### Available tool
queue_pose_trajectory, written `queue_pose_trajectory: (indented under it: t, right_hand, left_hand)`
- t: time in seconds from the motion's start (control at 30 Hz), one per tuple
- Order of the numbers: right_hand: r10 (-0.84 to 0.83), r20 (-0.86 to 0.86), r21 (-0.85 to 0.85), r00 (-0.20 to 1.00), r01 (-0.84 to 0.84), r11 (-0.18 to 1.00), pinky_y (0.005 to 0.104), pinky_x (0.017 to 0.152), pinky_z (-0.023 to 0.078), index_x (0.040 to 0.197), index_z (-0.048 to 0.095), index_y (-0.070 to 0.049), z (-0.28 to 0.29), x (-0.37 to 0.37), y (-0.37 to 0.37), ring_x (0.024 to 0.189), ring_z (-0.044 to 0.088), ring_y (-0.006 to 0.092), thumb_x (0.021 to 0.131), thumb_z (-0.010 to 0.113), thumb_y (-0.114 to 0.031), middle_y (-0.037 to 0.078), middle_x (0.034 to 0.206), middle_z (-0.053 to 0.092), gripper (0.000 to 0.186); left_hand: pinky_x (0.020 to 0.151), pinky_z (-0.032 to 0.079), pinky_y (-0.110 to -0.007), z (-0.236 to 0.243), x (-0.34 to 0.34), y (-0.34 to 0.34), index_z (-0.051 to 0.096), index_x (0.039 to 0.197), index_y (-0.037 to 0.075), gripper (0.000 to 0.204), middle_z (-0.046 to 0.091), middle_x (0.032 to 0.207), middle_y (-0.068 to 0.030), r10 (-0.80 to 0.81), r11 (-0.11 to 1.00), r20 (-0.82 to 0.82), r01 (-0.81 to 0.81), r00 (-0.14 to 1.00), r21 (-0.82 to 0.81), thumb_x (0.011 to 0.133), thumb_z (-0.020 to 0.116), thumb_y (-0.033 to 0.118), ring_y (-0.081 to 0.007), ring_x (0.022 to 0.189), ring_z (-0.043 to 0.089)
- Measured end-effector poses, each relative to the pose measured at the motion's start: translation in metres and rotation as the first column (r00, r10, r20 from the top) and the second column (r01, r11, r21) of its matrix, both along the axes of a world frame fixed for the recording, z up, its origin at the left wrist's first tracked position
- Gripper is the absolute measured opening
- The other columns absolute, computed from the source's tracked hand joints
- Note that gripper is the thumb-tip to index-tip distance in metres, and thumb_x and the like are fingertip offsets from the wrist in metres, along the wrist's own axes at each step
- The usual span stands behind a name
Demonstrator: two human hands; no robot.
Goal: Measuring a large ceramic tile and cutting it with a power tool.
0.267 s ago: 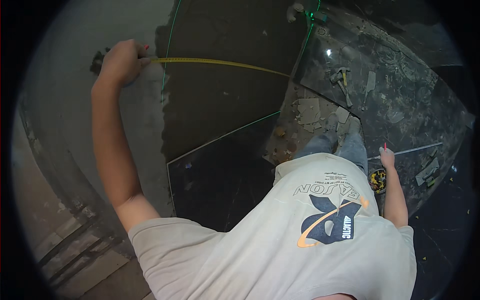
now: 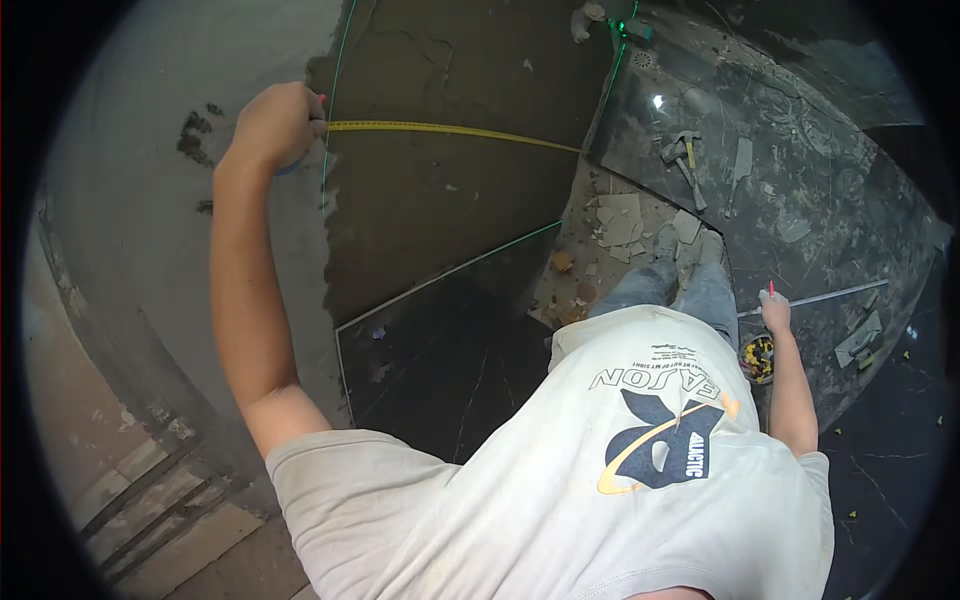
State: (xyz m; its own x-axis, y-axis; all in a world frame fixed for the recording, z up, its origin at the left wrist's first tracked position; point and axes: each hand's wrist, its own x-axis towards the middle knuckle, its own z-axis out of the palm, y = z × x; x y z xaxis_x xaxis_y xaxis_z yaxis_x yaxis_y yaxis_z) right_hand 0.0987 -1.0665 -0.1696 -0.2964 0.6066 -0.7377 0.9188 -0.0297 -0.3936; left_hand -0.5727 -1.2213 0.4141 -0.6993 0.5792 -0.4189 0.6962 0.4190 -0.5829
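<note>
My left hand (image 2: 272, 128), raised at the upper left, is closed around a tape measure whose case is mostly hidden; a bit of blue shows under the palm. A small red tip sticks out by the thumb. The yellow tape blade (image 2: 450, 129) runs from the hand across a brown coated wall patch (image 2: 430, 220) to the corner at right. My right hand (image 2: 775, 312), low at the right, is closed on a long metal straightedge (image 2: 838, 299). A red-tipped pen or pencil (image 2: 771, 288) stands up from the same hand.
Green laser lines cross the wall above a dark tile (image 2: 430, 350). A hammer (image 2: 688, 150) and a trowel-like tool (image 2: 740, 165) lie on the dusty dark floor. Broken tile pieces (image 2: 620, 218) lie by my feet. A bucket of yellow and black bits (image 2: 757, 358) stands near my right forearm.
My left hand has moved right toward the green laser line, and the exposed stretch of tape is shorter. My right hand has stayed nearly in place.
</note>
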Motion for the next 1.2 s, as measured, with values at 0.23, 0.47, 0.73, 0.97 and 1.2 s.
queue_pose_trajectory:
  t: [0.23,0.47,0.73,0.97,1.2]
  right_hand:
    - [0.025,0.014,0.020,1.000,-0.025,0.999,0.0462,0.072,0.049,0.086,0.069,0.000,-0.004,0.003,-0.006,0.077,0.070,0.0356,0.092,0.057,-0.038,0.020,0.075,0.069,0.040]
    - [0.034,-0.006,0.049,0.999,-0.034,0.998,0.0489,0.074,0.049,0.085,0.069,0.001,-0.003,0.007,-0.004,0.080,0.068,0.0396,0.092,0.056,-0.039,0.020,0.076,0.069,0.043]
    - [-0.078,-0.017,0.004,0.997,0.078,0.997,0.0500,0.075,0.048,0.084,0.069,0.001,-0.020,0.023,-0.007,0.080,0.067,0.0410,0.092,0.055,-0.039,0.022,0.076,0.069,0.043]
    - [-0.065,-0.003,0.016,0.998,0.065,0.998,0.0511,0.075,0.048,0.082,0.068,0.001,-0.006,0.022,-0.005,0.083,0.066,0.0425,0.092,0.056,-0.038,0.023,0.077,0.068,0.042]
    - [0.054,0.032,0.079,0.998,-0.056,0.995,0.0492,0.073,0.048,0.084,0.068,0.001,-0.030,0.058,-0.021,0.082,0.066,0.0389,0.092,0.055,-0.036,0.022,0.078,0.068,0.040]
  left_hand:
    - [0.073,0.052,-0.044,-0.015,0.003,0.002,0.072,0.082,0.003,0.014,0.069,0.086,-0.0169,0.016,1.000,-0.016,-0.016,1.000,0.019,0.079,0.073,0.016,-0.0360,0.084,0.066]
    - [0.076,0.052,-0.044,-0.012,0.014,0.013,0.073,0.084,0.004,0.015,0.071,0.091,-0.0155,-0.052,0.994,-0.042,0.056,0.998,0.090,0.080,0.074,0.018,-0.0353,0.087,0.067]
    - [0.077,0.052,-0.045,-0.002,0.003,0.052,0.074,0.088,0.003,0.019,0.072,0.094,-0.0153,-0.133,0.988,-0.105,0.139,0.986,0.060,0.080,0.074,0.020,-0.0349,0.089,0.067]
    - [0.079,0.052,-0.043,0.021,-0.027,0.110,0.074,0.093,0.001,0.023,0.071,0.100,-0.0177,-0.136,0.982,-0.059,0.143,0.989,0.121,0.083,0.071,0.021,-0.0345,0.092,0.068]
    - [0.082,0.052,-0.042,0.003,-0.078,0.168,0.072,0.095,-0.002,0.026,0.071,0.106,-0.0174,-0.289,0.948,-0.034,0.291,0.957,0.133,0.084,0.071,0.022,-0.0343,0.095,0.068]
